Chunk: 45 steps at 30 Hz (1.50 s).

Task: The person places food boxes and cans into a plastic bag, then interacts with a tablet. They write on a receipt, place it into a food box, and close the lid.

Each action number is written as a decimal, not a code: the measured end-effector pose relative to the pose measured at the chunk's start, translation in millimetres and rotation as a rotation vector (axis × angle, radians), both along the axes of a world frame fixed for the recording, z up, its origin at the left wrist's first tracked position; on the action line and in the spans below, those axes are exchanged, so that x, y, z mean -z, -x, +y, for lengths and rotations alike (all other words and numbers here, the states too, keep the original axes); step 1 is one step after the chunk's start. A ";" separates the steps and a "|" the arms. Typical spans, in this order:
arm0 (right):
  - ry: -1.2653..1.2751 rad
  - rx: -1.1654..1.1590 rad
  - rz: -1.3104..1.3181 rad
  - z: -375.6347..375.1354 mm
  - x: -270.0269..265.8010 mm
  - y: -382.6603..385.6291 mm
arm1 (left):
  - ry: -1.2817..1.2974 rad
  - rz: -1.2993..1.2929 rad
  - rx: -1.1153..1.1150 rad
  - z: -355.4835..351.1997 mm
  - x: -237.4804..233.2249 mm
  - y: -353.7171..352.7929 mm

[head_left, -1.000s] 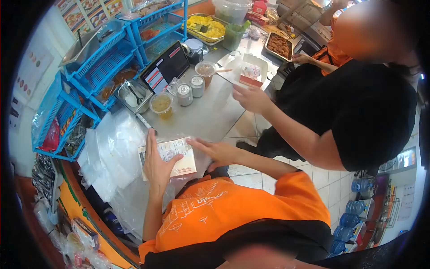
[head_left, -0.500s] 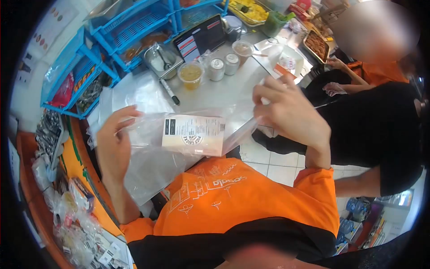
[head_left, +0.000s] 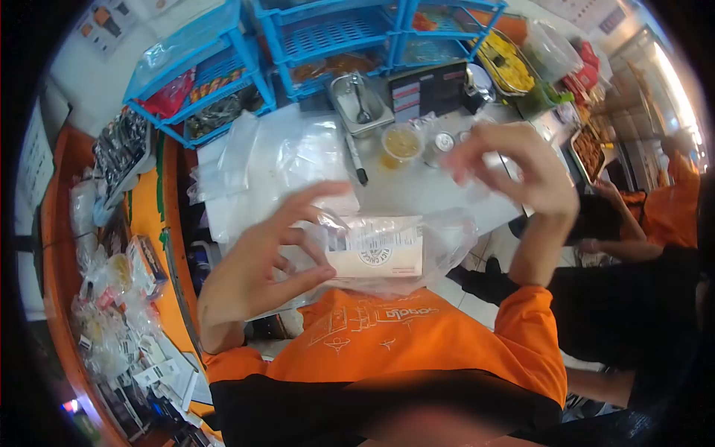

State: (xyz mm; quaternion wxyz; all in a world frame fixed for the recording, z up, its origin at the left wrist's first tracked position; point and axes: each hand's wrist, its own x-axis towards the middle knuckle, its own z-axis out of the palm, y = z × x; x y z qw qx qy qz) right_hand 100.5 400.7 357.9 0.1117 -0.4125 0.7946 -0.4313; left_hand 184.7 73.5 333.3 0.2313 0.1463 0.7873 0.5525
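A pale printed box point(head_left: 398, 257), with dark lettering and a round logo, lies inside a clear plastic bag point(head_left: 456, 237) at the front edge of the metal table. My left hand point(head_left: 264, 261) is at the left end of the bag, fingers spread and curved, with thumb and fingertips right at the box's edge. Raised to the right above the table, my right hand point(head_left: 525, 167) has loosely bent fingers, apart from the bag and holding nothing. Behind the box lies a stack of clear plastic bags point(head_left: 309, 160).
A marker point(head_left: 357, 160), a lidded cup of yellowish sauce point(head_left: 402, 143), a can point(head_left: 441, 145) and a metal tub with a spoon point(head_left: 361, 104) stand behind. Blue plastic racks point(head_left: 335, 37) line the back. A person in orange and black point(head_left: 633, 298) is close on the right.
My right hand has let go of the bag and lifted up and right. My left hand has moved inward with fingers spread. The view has swung, shifting the table rightward.
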 end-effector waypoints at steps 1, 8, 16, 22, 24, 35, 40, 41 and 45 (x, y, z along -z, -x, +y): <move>0.094 0.080 -0.050 -24.7 21.9 23.8 | 0.002 0.001 -0.020 -6.0 8.9 3.0; 0.014 0.130 0.425 -265.1 229.8 157.6 | 0.158 0.016 -0.483 -77.0 94.2 55.1; 0.280 0.106 0.374 -311.1 259.8 184.1 | 0.384 0.943 -0.805 -135.6 209.5 150.5; 0.552 0.479 -0.139 -229.6 218.5 218.4 | 0.115 0.353 -0.658 -142.2 249.5 195.7; 0.505 0.623 -0.129 -211.3 208.0 219.7 | 0.325 0.532 -0.757 -121.6 242.5 195.8; -0.028 0.415 0.302 -202.8 176.4 121.4 | 0.204 0.782 -0.724 -56.3 171.1 183.9; 0.598 0.834 0.101 -161.5 162.2 86.8 | -0.037 0.930 -0.598 13.0 87.2 114.8; 0.923 1.051 -0.218 -151.8 146.3 71.3 | -0.043 0.929 -0.583 20.7 81.1 92.9; 0.973 0.752 0.147 -136.4 151.2 4.9 | 1.051 0.877 -0.421 4.7 89.2 44.9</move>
